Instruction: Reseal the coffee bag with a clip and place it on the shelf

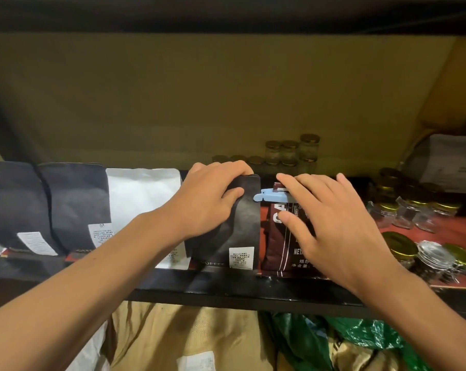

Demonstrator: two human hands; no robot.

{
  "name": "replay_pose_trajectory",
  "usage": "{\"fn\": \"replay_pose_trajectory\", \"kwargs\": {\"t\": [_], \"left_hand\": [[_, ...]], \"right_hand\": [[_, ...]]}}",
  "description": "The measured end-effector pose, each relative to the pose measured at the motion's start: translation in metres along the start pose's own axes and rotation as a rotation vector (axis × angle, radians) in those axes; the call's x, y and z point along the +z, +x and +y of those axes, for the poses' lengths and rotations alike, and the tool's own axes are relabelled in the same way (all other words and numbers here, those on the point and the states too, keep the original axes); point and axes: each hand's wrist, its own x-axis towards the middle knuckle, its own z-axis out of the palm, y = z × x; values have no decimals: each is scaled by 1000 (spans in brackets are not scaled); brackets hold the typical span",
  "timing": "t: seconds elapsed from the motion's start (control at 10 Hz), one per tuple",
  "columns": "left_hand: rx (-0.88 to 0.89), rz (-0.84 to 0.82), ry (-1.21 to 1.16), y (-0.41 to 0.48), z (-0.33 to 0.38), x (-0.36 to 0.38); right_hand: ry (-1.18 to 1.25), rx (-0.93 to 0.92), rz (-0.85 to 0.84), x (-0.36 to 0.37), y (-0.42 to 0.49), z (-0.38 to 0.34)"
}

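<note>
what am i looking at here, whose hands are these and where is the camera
There is one picture, from a camera worn on a person's head, looking forward and down, so the two bare arms reaching in from the bottom are the wearer's own. No machine is involved.

They reach to a dark shelf lined with standing bags. The left hand grips the top of a black bag. The right hand lies spread over the front of a dark red coffee bag, whose top is pinched shut by a light blue clip. That bag stands on the shelf, beside the black one.

Further left are a white bag and more dark ones. To the right stand small glass jars with gold lids.
</note>
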Motion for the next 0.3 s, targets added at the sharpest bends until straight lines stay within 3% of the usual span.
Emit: {"fn": "replay_pose_trajectory", "kwargs": {"t": [0.2,0.3], "left_hand": [[-20,21,165,-3,5,7],[-89,-48,267,-15,9,7]], "right_hand": [[-78,17,-34,4,-5,-8],[-92,45,-74,-6,-8,-9]]}}
